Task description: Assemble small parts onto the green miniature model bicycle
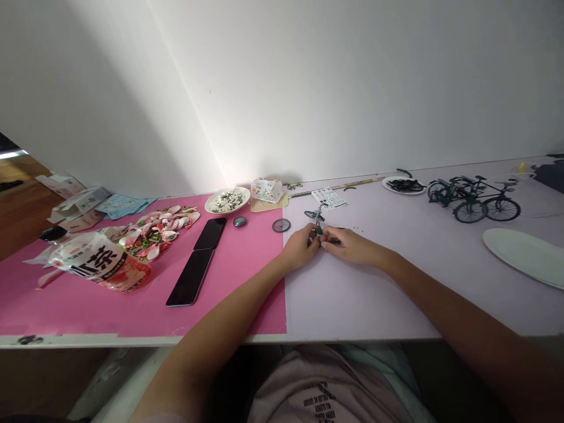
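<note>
Both my hands meet at the middle of the table around a small, partly built model bicycle [315, 215]. One spoked wheel tilts up beyond my fingertips, and a dark green part shows between them. My left hand [302, 247] pinches the model from the left. From the right, my right hand [346, 244] has its fingers closed against the same model; whether it also holds a small separate piece is hidden. A loose model wheel [281, 225] lies flat to the left of my left hand. Beyond the model lies a printed instruction sheet [329, 198].
At right stand several finished model bicycles [473, 200], a plate of black parts [388, 183] and a white plate [524, 252]. Leftward are two phones [190, 279], a drink bottle [99, 261], a pile of pink and green pieces [163, 229] and a plate of small pieces [211, 205].
</note>
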`<move>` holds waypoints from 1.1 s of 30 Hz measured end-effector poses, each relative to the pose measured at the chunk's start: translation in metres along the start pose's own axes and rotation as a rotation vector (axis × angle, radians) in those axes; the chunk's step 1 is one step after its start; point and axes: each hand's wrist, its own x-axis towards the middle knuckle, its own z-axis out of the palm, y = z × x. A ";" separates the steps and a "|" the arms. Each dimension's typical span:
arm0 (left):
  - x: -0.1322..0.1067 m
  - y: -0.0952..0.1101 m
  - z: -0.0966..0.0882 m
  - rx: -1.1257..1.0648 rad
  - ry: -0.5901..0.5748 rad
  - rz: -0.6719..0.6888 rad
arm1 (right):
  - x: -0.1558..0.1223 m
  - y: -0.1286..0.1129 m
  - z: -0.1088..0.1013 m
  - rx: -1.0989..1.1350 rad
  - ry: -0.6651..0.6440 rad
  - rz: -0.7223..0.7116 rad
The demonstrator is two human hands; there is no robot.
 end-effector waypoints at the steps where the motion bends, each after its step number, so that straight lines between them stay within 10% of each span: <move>1: 0.000 0.000 0.000 0.001 0.001 0.001 | 0.000 0.000 0.000 0.002 0.001 0.001; 33: -0.001 0.002 -0.001 0.021 -0.007 -0.007 | -0.001 -0.003 0.001 -0.037 -0.005 -0.004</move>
